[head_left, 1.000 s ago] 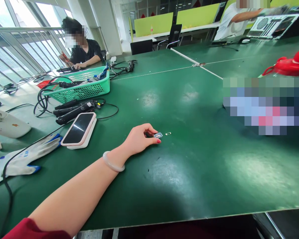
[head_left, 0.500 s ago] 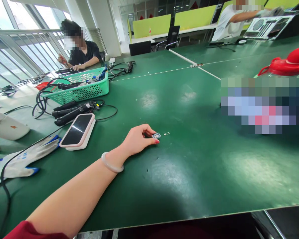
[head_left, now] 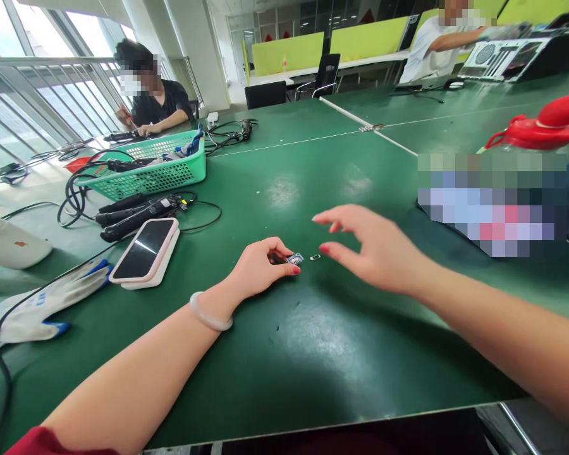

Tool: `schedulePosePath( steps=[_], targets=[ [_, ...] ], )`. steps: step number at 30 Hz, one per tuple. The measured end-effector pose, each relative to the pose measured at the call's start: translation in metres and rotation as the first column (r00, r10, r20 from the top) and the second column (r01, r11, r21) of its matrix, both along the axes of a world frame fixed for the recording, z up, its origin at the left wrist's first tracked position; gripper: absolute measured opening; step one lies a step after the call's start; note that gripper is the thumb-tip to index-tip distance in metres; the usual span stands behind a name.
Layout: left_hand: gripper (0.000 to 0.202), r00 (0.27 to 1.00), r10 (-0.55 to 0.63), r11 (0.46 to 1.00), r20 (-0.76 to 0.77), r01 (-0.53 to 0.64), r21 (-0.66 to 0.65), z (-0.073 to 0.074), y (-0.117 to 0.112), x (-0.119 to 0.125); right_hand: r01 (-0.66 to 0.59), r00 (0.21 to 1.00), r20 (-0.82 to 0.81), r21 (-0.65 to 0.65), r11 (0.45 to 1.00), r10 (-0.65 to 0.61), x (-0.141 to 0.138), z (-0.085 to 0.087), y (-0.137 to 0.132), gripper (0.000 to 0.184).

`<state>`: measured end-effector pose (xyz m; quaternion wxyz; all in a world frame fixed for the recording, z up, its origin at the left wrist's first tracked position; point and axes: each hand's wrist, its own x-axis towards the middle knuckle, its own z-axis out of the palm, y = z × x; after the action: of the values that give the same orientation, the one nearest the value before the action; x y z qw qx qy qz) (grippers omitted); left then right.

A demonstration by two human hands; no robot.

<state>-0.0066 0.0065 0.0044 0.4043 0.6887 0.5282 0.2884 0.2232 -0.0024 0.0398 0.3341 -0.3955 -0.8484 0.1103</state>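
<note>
My left hand [head_left: 262,266] rests on the green table [head_left: 246,354] with a small blue circuit board [head_left: 294,258] pinched between thumb and fingers. Just to the right of the board lies a tiny pale rectangular piece [head_left: 315,257] with a dark centre; its exact kind is too small to tell. My right hand [head_left: 367,249] hovers over the table beside that piece, thumb and fingers apart and nothing between them. A pale bangle circles my left wrist.
To the left are a phone [head_left: 145,251] on a white box, black cabled tools [head_left: 140,218], a green basket [head_left: 156,174] and a work glove [head_left: 42,306]. A red-topped bottle [head_left: 526,133] stands right. Two people sit or work across the table.
My right hand has come into view from the right and hangs near the tiny piece. My left hand keeps hold of the circuit board, nearly unmoved.
</note>
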Motion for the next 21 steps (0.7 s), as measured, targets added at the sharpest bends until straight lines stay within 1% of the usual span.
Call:
schedulePosePath(
  steps=[3,5,6,10,13,16,21],
  targets=[
    [0.030,0.999,-0.012,1.000,0.039,0.012,0.001,0.000,0.000,0.000,-0.069,0.995,0.065,-0.016,0.998,0.070,-0.014,-0.021,0.001,0.041],
    [0.030,0.996,-0.026,1.000,0.088,0.027,-0.009,0.000,0.000,0.001,-0.065,0.996,0.059,-0.018,0.998,0.066,-0.020,-0.031,0.001,0.041],
    [0.029,0.993,-0.034,0.999,0.115,0.036,-0.017,0.000,-0.001,0.001,-0.060,0.997,0.052,-0.022,0.998,0.061,-0.021,-0.033,0.000,0.037],
    [0.028,0.976,-0.075,0.995,0.206,0.088,-0.054,0.002,-0.002,0.003,-0.050,0.999,0.021,-0.009,0.999,0.050,-0.022,-0.035,-0.002,0.023],
    [0.028,0.967,-0.099,0.991,0.234,0.117,-0.064,0.003,-0.003,0.004,-0.073,0.997,0.020,-0.011,0.997,0.073,-0.023,-0.036,-0.005,0.024],
    [0.027,0.971,-0.082,0.993,0.225,0.099,-0.062,0.004,-0.003,0.004,-0.078,0.997,0.017,-0.001,0.997,0.078,-0.025,-0.039,-0.005,0.026],
    [0.028,0.976,-0.046,0.996,0.212,0.060,-0.062,0.003,-0.002,0.004,-0.055,0.998,0.001,0.067,0.996,0.055,-0.024,-0.041,-0.005,0.025]
  ],
)
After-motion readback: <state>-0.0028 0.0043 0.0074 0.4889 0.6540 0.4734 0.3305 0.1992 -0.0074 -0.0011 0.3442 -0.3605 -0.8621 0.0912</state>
